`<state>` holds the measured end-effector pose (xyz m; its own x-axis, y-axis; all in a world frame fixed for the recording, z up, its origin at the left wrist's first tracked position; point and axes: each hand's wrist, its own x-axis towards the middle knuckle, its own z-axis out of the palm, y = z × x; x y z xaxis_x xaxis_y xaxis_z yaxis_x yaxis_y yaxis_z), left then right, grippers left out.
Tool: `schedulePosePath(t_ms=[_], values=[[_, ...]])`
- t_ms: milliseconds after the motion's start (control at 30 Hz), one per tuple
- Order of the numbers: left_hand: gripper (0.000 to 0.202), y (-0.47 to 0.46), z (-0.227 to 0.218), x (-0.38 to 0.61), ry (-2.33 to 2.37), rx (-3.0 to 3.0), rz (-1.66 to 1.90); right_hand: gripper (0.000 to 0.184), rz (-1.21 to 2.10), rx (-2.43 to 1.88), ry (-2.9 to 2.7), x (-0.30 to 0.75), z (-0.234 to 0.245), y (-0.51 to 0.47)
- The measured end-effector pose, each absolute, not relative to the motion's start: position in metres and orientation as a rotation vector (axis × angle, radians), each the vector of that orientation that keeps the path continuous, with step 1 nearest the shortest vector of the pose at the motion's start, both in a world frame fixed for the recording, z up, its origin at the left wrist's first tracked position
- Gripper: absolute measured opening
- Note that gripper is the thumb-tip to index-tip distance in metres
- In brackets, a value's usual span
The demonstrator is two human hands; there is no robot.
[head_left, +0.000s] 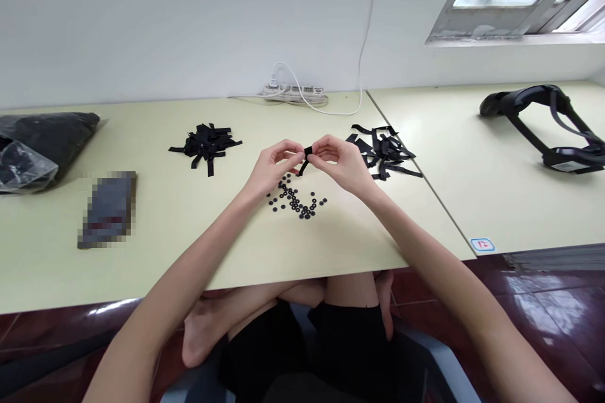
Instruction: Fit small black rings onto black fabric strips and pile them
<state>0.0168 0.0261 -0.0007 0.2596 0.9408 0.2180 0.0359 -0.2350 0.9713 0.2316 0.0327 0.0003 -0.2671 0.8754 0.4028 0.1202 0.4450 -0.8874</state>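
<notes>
Pinching a black strip [308,152] with left fingers [293,161] and right fingers [318,161], equally close; slanting its visible length leftward and bodyward, toward small discs [294,203].

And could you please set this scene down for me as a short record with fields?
Left hand: pinching a black strip
Right hand: pinching the same strip
Left of hands: pile of black strips
Right of hands: second pile of black strips
Nearer the person: scattered small black discs
Far left: dark bag
By the wall: power strip, plug inserted
Unclear: pixelated item
</notes>
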Motion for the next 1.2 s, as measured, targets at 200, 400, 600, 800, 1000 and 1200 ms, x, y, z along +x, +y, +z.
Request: schedulePosePath(t_ms=[200,400,600,800,1000,1200], values=[[0.035,0.0245,0.0016,0.0175,0.939,1.597,1.148,0.029,0.945,-0.877,-1.693,0.2306,0.0005,0.0310],[0.035,0.0227,0.0043,0.0182,0.953,1.625,1.182,0.020,0.912,-0.863,-1.721,0.2283,0.0029,0.0270],[0.039,0.0245,0.0013,0.0200,0.951,1.595,1.205,0.029,1.010,-0.909,-1.661,0.2290,-0.0003,0.0304],[0.041,0.0244,0.0001,0.0199,0.944,1.577,1.204,0.030,1.143,-0.922,-1.619,0.2270,0.0013,0.0286],[0.040,0.0227,0.0013,0.0199,0.957,1.578,1.180,0.024,1.252,-0.894,-1.572,0.2256,0.0047,0.0266],[0.041,0.0227,0.0003,0.0201,0.953,1.532,1.174,0.039,1.348,-0.874,-1.521,0.2278,0.0054,0.0289]])
